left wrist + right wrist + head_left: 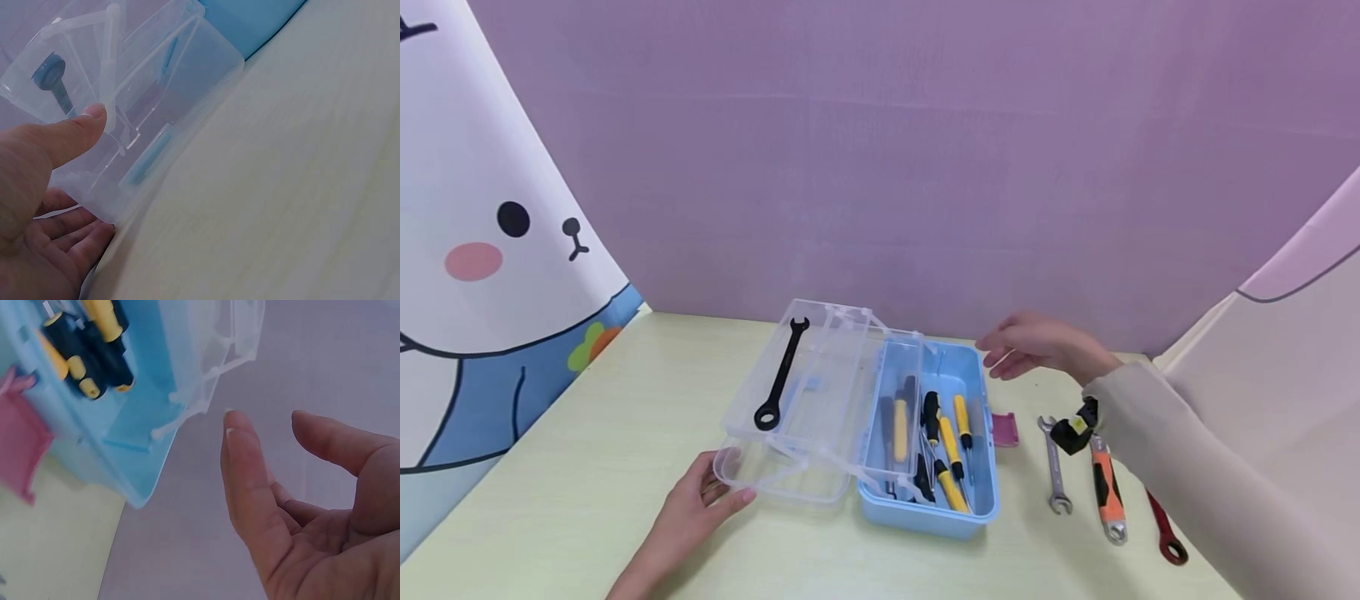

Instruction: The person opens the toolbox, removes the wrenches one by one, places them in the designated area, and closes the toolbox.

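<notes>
My left hand (688, 508), lower left, grips clear plastic lid (797, 400) of blue plastic toolbox (981, 508). My right hand (1037, 346), fingers spread, hovers right, holds nothing.

Two bare hands are shown, with no gloves, rings or other jewellery to be seen. The left hand (696, 508) is bare to the wrist and along the short stretch of forearm in view. On the right arm a loose, long sleeve (1217, 467) of plain beige cloth is worn, ending at the wrist of the right hand (1037, 346). The fingernails (232, 433) are kept short and unpainted.
</notes>
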The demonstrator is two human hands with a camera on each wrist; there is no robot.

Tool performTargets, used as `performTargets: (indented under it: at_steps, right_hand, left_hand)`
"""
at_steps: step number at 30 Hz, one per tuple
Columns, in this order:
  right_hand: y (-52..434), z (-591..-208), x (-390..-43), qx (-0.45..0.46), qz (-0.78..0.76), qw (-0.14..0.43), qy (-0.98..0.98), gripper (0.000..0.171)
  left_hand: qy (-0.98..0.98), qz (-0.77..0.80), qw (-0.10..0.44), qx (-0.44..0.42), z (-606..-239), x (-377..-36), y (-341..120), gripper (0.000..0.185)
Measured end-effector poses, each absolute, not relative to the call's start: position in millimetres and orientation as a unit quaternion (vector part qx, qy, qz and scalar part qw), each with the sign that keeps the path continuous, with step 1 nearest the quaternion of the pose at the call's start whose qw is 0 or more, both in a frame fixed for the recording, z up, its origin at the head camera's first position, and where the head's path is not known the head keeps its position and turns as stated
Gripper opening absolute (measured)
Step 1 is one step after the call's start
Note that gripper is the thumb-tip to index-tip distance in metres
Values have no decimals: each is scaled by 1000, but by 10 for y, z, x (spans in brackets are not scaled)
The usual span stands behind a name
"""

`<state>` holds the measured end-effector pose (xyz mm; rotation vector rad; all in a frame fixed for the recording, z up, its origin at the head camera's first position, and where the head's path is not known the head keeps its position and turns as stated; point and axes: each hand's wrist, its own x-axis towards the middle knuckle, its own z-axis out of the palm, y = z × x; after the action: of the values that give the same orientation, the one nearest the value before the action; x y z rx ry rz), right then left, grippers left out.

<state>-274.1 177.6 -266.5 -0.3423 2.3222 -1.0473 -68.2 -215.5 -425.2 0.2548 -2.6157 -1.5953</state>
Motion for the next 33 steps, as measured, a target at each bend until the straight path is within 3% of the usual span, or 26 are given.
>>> performTargets:
  at_steps: [33]
  right_hand:
    - [636, -2532, -2749, -116, -483, 318, 808, 38]
  left_hand:
    - [-855, -510, 35, 81, -4250, -693, -2090, 57]
